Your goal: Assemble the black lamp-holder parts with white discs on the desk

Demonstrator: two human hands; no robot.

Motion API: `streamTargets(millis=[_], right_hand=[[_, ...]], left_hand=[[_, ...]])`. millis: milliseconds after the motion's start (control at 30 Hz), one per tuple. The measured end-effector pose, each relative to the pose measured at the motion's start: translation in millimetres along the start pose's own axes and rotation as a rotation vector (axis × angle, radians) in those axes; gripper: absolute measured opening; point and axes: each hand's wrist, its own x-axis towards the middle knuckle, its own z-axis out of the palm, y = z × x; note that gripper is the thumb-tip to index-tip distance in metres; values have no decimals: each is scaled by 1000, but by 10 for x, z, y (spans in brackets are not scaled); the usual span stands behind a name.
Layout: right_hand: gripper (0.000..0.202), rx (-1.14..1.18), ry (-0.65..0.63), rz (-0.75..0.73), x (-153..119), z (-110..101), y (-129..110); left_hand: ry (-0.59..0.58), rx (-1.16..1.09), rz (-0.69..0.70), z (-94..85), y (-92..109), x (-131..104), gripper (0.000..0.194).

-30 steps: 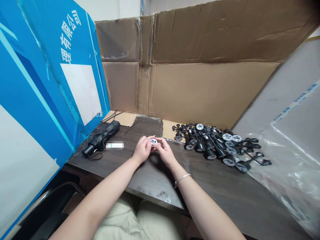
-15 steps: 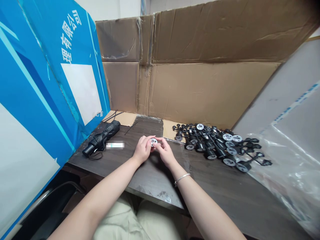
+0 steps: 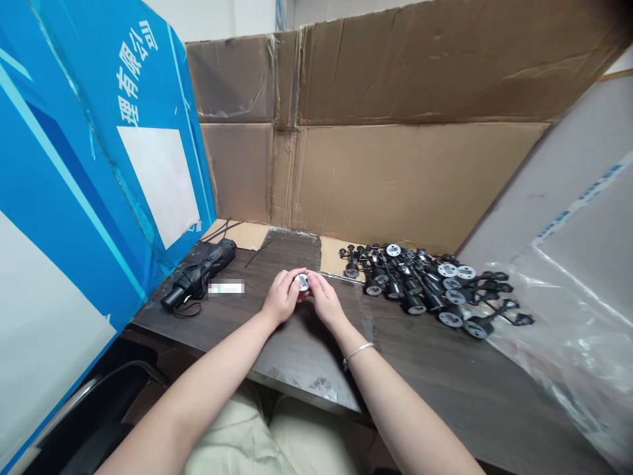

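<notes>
A folded black umbrella (image 3: 202, 270) lies slantwise on the left of the dark wood-grain table (image 3: 425, 369), its wrist strap (image 3: 190, 309) looped beside the handle. Just right of it is a small pale strip (image 3: 226, 287), its markings pixelated. Thin black strips (image 3: 222, 229) lie behind the umbrella. A tall brown cardboard partition (image 3: 395, 185) spans the back, with a blue panel (image 3: 106, 191) bearing white Chinese characters at left. Clear plastic sheeting (image 3: 558, 343) drapes the right side; a black chair (image 3: 106, 396) stands at lower left.
</notes>
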Motion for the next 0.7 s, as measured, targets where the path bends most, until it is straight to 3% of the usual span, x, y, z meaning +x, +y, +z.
streamTargets(millis=[267, 400, 700], right_hand=[[44, -349, 111, -125, -67, 13, -21], [42, -340, 143, -177, -73, 33, -14], [41, -265, 25, -143, -61, 20, -1]], left_hand=[[-26, -34, -29, 28, 49, -20, 31], [-15, -66, -76, 40, 69, -33, 32], [53, -100, -122, 12, 63, -22, 33]])
